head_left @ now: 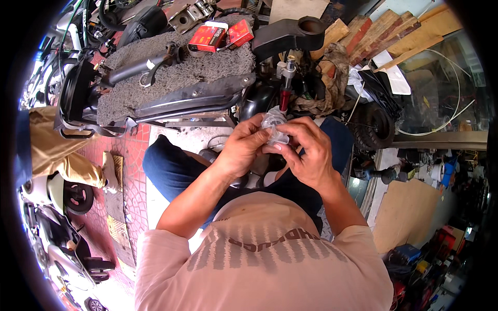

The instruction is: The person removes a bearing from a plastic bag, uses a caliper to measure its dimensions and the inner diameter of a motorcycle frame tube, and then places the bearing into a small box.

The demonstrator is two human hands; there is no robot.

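Note:
My left hand [244, 145] and my right hand [307, 147] meet above my lap, both closed on a crumpled clear plastic bag [275, 123]. Thumbs and fingertips pinch it from either side; what it may contain cannot be made out. Just beyond the bag stands a screwdriver-like tool with a red handle [285, 99] and a metal upper part. Farther off, a grey looped mat [124, 58] bears two red and white small boxes [209, 39], one with its flap raised. A black scooter frame part with a tube [137, 71] lies across that mat.
A black plastic duct with a round opening [280, 39] lies at the mat's right end. Wood planks [381, 33], a brown rag [332, 78] and a small black tyre [374, 124] are to the right. At left, a person in tan trousers [62, 147] is near parked scooters [57, 243].

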